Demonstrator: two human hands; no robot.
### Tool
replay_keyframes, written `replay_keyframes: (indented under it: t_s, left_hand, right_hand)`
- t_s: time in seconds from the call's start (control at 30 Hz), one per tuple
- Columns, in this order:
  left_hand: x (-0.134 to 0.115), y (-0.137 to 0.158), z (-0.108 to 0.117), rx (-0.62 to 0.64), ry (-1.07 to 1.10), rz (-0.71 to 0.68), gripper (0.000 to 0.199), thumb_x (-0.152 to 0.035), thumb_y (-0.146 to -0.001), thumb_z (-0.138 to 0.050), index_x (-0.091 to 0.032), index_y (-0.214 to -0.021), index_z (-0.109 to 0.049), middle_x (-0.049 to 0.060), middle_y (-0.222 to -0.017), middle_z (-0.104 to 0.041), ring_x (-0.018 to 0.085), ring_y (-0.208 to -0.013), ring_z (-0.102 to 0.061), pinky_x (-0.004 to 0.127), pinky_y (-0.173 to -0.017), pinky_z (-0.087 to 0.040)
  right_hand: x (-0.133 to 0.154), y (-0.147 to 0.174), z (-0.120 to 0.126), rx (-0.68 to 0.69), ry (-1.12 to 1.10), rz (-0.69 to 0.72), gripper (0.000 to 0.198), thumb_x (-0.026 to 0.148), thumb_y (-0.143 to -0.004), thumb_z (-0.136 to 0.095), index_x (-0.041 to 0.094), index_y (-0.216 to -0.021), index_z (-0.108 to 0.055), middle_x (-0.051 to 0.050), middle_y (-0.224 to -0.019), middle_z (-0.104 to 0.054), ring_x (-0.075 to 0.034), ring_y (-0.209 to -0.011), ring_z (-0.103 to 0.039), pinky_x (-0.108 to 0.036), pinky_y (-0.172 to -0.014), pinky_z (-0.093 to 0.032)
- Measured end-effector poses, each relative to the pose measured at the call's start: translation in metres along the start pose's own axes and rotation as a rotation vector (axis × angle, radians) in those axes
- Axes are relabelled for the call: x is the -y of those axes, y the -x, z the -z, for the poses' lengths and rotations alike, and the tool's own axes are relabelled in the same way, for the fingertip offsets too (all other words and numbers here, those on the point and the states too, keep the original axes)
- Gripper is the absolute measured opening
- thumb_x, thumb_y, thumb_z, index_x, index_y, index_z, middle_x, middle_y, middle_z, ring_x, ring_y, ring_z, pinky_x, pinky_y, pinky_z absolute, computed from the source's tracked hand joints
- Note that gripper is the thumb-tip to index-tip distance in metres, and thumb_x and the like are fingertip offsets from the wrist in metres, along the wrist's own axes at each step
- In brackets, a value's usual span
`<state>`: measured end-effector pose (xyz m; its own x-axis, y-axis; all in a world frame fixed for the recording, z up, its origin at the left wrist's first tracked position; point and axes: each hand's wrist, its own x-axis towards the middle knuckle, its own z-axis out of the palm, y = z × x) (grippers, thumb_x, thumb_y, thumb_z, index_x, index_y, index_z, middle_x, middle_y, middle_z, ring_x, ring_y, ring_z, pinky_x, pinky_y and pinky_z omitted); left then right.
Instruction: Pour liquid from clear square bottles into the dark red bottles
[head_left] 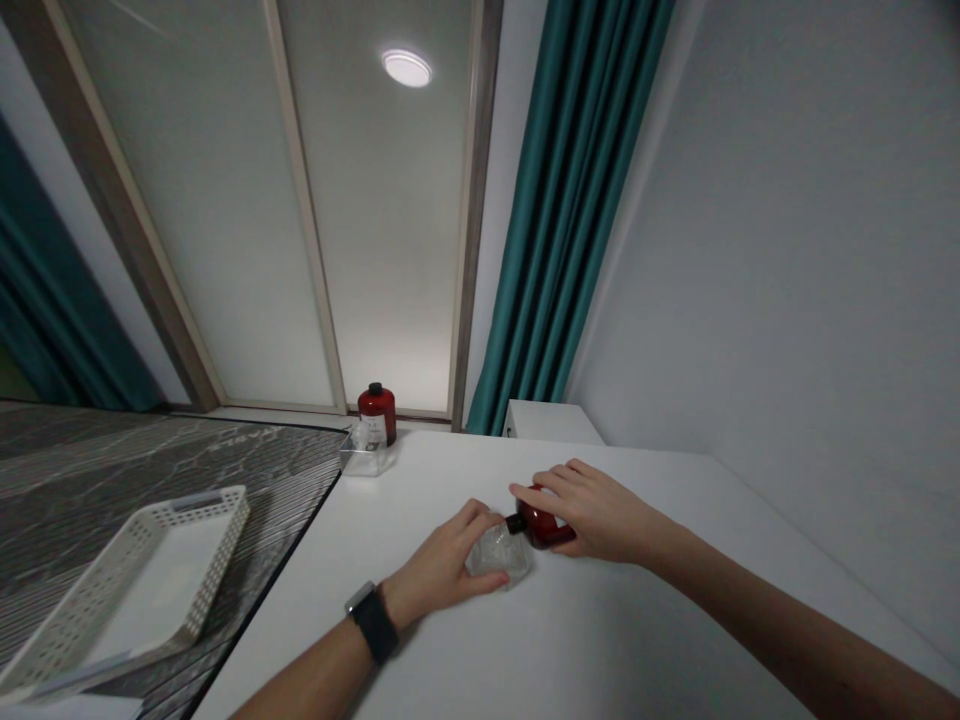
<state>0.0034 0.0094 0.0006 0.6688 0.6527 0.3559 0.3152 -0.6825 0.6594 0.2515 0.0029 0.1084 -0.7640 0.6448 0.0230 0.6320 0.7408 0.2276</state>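
Note:
My right hand [592, 510] is wrapped round a dark red bottle [541, 522], which lies tilted on its side with its black cap pointing left. Under and beside that cap is a small clear plastic box [501, 556], gripped between the thumb and fingers of my left hand [450, 560]. The cap reaches over the box's edge; whether it touches the box I cannot tell. Both hands are low over the white table [630, 640]. A watch with a dark band is on my left wrist.
At the table's far left corner a second red bottle [377, 412] with a black cap stands by another clear box [364, 456]. A white perforated basket [135, 590] is on the left, beyond the table edge. A white cabinet [555, 422] stands behind, near the green curtain [570, 200].

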Motion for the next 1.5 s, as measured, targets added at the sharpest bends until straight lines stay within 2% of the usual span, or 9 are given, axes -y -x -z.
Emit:
replay_keyframes:
  t_s: [1.5]
  left_hand:
    - [0.0004, 0.0007, -0.0004, 0.014, -0.013, 0.026, 0.050, -0.031, -0.085, -0.072, -0.024, -0.129, -0.050, 0.007, -0.119, -0.052, 0.025, -0.109, -0.056, 0.039, -0.097, -0.049]
  right_hand:
    - [-0.0008, -0.0017, 0.0001, -0.020, 0.055, 0.030, 0.068, 0.036, -0.083, -0.076, 0.024, -0.143, -0.045, -0.011, -0.120, -0.068, -0.029, -0.100, -0.063, -0.040, -0.085, -0.044]
